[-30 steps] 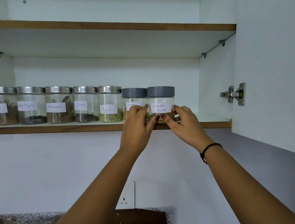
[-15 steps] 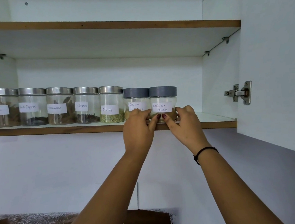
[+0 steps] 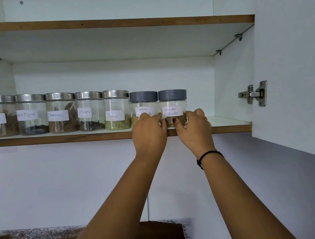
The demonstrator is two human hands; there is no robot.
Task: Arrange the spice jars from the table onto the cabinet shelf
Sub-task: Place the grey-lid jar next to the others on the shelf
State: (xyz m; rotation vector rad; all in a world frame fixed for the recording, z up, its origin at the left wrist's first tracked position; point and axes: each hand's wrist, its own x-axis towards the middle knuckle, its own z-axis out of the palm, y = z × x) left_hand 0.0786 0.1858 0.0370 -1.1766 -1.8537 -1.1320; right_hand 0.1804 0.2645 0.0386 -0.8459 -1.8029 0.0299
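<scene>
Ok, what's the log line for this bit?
coriander jar: upright on shelf, right of garam masala jar | left hand: holds it | right hand: holds it

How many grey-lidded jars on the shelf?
2. Clear grey-lidded Garam Masala jar, right of the steel-lidded fennel jar; clear grey-lidded Coriander Powder jar beside it, rightmost, held by left hand and right hand. Others may sit off-frame left.
</scene>
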